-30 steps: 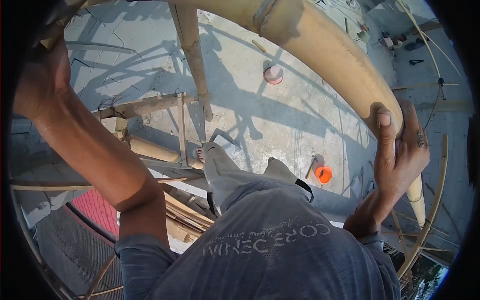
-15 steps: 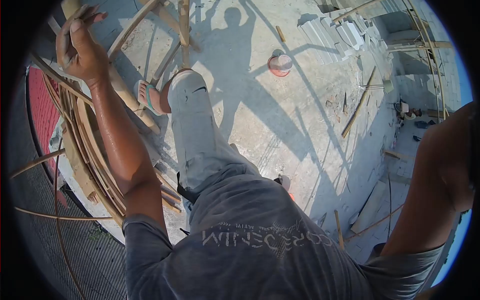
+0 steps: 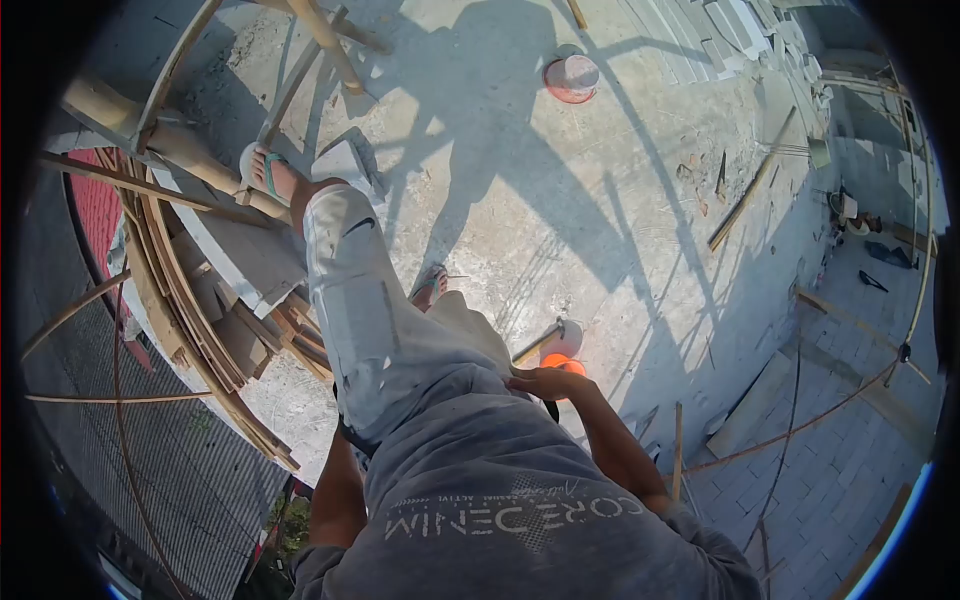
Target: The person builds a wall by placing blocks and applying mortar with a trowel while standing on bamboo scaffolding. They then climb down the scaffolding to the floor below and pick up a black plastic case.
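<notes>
At the right side of my waist, my right hand [image 3: 548, 383] is closed on the light trousers [image 3: 365, 300], its fingertips pressed into the cloth. My left arm hangs down beside my left hip, and its hand is hidden behind my body. One foot in a green-strapped sandal [image 3: 270, 175] is raised on a bamboo pole. The other sandalled foot [image 3: 430, 288] stands on the concrete floor. An orange bucket [image 3: 563, 362] is just past my right hand.
A reddish bucket [image 3: 571, 80] stands on the floor ahead. Pale blocks [image 3: 700, 45] are piled at the upper right. Bamboo poles [image 3: 180, 140] cross the upper left. Bent wooden strips [image 3: 175, 290] lie along the left edge, above a corrugated roof [image 3: 190, 490].
Both arms have come down from their raised positions. My right hand has moved to the trousers, and my left hand has gone out of sight. The raised foot appears farther left.
</notes>
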The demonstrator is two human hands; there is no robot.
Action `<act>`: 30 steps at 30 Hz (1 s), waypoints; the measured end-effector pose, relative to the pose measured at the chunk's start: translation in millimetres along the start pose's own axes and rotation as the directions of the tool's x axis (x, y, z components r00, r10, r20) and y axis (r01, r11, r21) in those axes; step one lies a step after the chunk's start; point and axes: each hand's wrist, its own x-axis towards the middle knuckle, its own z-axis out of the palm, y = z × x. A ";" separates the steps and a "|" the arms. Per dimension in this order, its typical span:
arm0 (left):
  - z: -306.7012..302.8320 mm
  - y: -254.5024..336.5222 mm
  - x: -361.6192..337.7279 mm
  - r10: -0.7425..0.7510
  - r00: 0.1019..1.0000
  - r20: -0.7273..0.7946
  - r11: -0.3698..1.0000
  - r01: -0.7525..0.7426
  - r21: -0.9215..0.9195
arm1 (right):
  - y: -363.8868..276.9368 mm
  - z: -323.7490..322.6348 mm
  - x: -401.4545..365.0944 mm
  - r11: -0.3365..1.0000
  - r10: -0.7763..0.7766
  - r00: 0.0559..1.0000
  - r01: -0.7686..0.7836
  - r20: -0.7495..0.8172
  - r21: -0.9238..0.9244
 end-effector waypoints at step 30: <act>938.5 412.7 -537.4 -0.226 -0.760 0.609 0.643 -0.586 -0.493 | 297.1 150.1 49.4 -0.849 0.527 0.797 0.479 0.296 0.222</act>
